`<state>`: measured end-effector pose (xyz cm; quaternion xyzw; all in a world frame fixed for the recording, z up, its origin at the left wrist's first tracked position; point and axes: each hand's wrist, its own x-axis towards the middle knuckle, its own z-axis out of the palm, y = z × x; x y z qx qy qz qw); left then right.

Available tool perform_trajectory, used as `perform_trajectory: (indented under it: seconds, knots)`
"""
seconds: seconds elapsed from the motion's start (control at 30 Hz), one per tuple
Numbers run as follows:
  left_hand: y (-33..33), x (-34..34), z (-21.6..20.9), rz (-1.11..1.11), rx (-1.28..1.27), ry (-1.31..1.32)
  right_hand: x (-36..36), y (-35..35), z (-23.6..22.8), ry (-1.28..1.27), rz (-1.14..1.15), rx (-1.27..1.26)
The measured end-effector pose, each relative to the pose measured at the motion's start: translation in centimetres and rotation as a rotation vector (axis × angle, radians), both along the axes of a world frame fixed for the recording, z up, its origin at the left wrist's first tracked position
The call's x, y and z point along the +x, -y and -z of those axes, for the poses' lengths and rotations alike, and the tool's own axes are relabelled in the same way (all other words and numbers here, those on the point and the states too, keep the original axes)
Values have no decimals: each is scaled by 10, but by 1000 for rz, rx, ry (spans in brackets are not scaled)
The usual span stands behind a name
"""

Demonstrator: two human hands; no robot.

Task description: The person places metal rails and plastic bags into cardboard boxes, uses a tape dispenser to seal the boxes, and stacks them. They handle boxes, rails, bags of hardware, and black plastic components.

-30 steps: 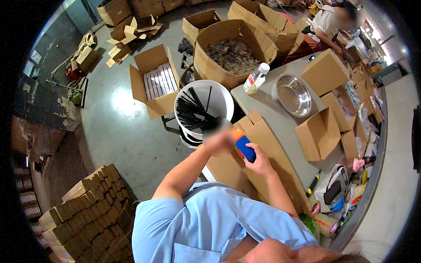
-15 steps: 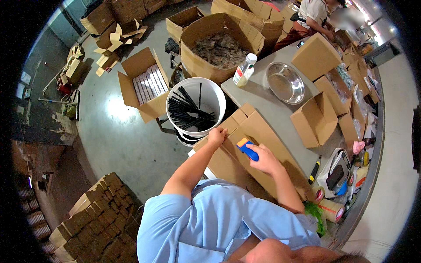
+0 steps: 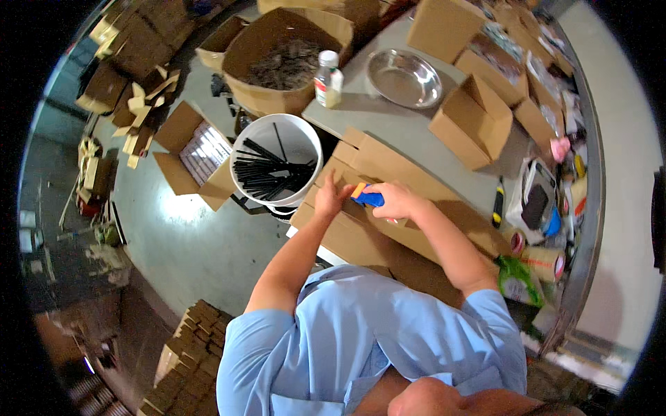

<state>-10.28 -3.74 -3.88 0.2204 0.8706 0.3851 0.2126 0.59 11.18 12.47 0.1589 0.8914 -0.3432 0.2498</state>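
Note:
A long brown carton (image 3: 381, 158) lies in front of me, its top flaps folded down. My left hand (image 3: 331, 199) rests on the carton's left part, fingers apart and holding nothing. In my right hand (image 3: 394, 201) is a blue hand tool with an orange end (image 3: 368, 196), perhaps a tape dispenser. Its orange end points at my left hand, close to the thumb, over the flaps. My right fingers hide part of the tool, and something small and shiny shows just below them. Beyond the carton's left end stands a white bucket (image 3: 307, 145) of black rods (image 3: 267, 171).
On the grey table (image 3: 364, 116) are a bottle (image 3: 328, 80), a steel bowl (image 3: 404, 78), an open carton (image 3: 472, 121), a black-and-yellow cutter (image 3: 498, 202) and tape rolls (image 3: 544, 262). An open box (image 3: 201, 154) stands on the floor, left. Stacked cardboard pieces (image 3: 187, 367) lie lower left.
My right hand has brought the blue tool leftward and up to my left hand. The left fingers have spread from a closer grip on the carton's edge. The view has shifted.

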Motion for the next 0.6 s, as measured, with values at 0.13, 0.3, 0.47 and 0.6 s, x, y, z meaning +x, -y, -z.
perform_trajectory:
  seconds: [0.13,0.3,0.47,0.6]
  knots:
    - [8,-4,2,53,100,36,93,-36,-4,-48,-41,-16]
    - [-2,9,-2,174,-65,-439,218,-82,-13,148,29,108]
    - [-54,109,-50,961,-184,-756,243,-79,-16,83,53,126]
    - [-90,157,-58,1137,-165,-765,278,-76,-4,-462,398,153]
